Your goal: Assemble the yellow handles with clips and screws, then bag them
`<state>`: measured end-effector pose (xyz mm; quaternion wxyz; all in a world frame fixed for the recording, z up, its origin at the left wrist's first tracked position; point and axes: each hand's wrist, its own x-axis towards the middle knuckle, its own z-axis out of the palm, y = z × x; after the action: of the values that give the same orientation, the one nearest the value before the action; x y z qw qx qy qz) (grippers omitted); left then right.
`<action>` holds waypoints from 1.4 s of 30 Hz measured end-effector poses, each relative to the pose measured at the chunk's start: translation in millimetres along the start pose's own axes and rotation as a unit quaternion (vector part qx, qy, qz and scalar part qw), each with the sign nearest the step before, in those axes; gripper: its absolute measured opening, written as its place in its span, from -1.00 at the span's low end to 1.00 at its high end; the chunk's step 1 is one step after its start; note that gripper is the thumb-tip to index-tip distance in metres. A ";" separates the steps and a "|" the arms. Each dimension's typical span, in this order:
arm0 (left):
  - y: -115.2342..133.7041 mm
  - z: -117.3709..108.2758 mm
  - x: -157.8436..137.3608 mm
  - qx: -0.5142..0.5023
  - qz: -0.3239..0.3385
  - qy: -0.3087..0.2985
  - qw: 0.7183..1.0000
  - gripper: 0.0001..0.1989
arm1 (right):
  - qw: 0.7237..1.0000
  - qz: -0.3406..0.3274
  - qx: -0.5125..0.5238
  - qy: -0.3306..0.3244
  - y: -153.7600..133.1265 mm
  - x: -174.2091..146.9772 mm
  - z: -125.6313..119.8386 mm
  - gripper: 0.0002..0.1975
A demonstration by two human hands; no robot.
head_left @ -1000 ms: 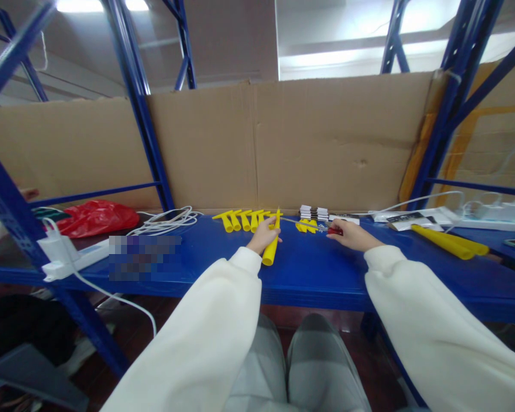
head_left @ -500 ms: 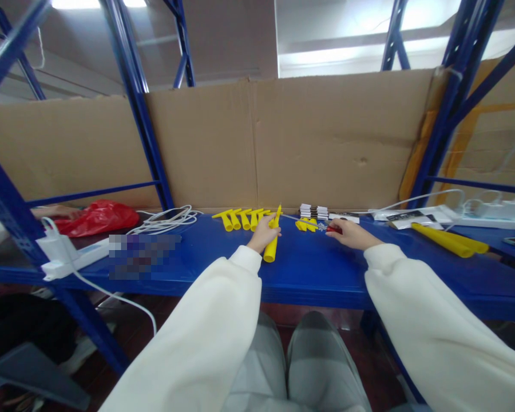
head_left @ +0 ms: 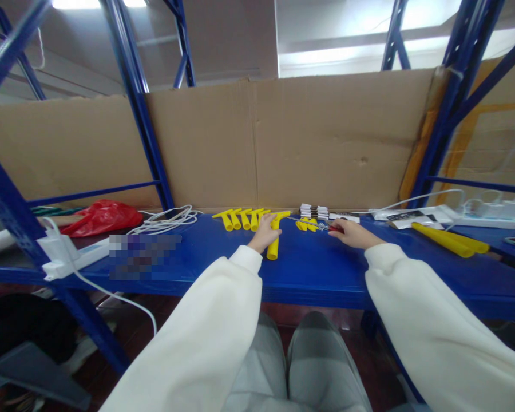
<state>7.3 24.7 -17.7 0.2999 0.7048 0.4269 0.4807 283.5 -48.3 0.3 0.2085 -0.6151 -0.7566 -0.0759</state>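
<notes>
My left hand (head_left: 264,233) is closed around a yellow T-shaped handle (head_left: 273,247), with its round stem toward me and its crossbar away. In my right hand (head_left: 352,233) is a red-handled screwdriver (head_left: 335,229); its thin shaft points left, toward the crossbar. Whether the tip touches the crossbar is too small to tell. Just left of my left hand stands a row of several like yellow T-shaped handles (head_left: 245,220). Small yellow pieces (head_left: 308,224) lie beneath the screwdriver shaft, with tiny metal bits near them.
Behind the small pieces are stacked black-and-white packs (head_left: 313,210). Two long yellow tubes (head_left: 448,240) lie at right near a power strip (head_left: 489,220). Coiled white cable (head_left: 167,220) and a red plastic bag (head_left: 105,217) are at left. A cardboard wall (head_left: 283,143) closes the blue bench's back.
The yellow handle in my left hand has turned, so its crossbar now runs sideways. My right hand has barely moved. At far left, another person's hand has shifted by the red bag.
</notes>
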 end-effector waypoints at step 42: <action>19.9 -6.5 -15.0 0.221 -0.009 -0.072 0.973 -0.65 | 0.996 0.015 -0.030 -0.086 11.3 1.7 2.7 -0.82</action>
<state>4.9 2.3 -5.1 0.1712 0.7829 0.5056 0.3197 293.5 -43.2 -3.0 0.1253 -0.6364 -0.7600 -0.0418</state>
